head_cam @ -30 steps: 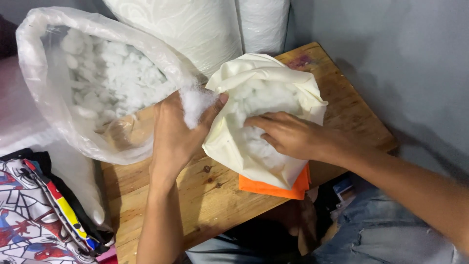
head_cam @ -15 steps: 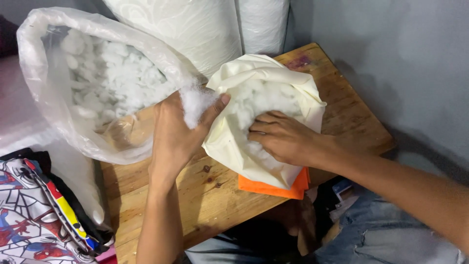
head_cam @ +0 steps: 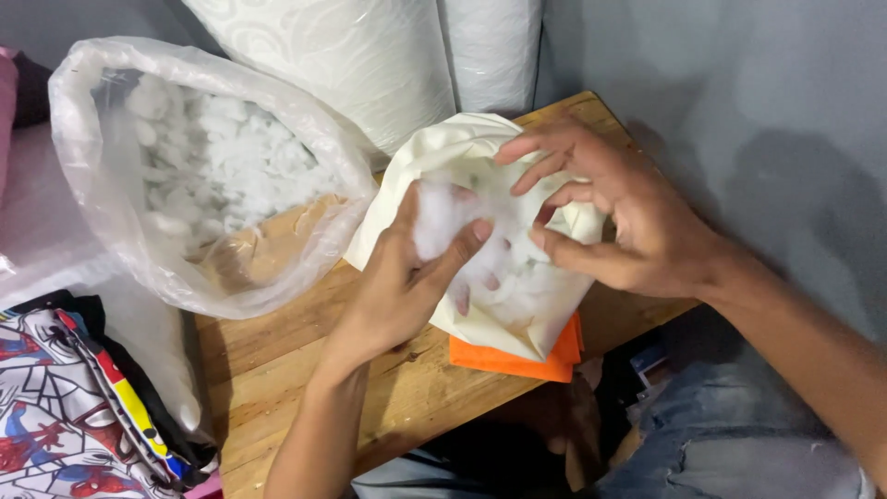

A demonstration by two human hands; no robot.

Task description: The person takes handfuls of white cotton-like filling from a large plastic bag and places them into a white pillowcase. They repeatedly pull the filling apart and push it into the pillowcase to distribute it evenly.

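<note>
On the wooden table (head_cam: pixel 277 370): a cream cloth cover (head_cam: pixel 517 314) lies open over an orange cloth (head_cam: pixel 508 359).
Left hand (head_cam: pixel 407 277): fingers closed on a clump of white stuffing (head_cam: pixel 439 217), pushing it into the cover's mouth.
Right hand (head_cam: pixel 628 217): fingers spread apart, holding the cover's edge open.
Done: some stuffing already shows inside the cover.
Left: the clear plastic bag (head_cam: pixel 185 166) beside it looks well stocked, and the cover looks limp, far from full.

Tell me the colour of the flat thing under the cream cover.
Orange fabric piece, seen best in the head view.
</note>
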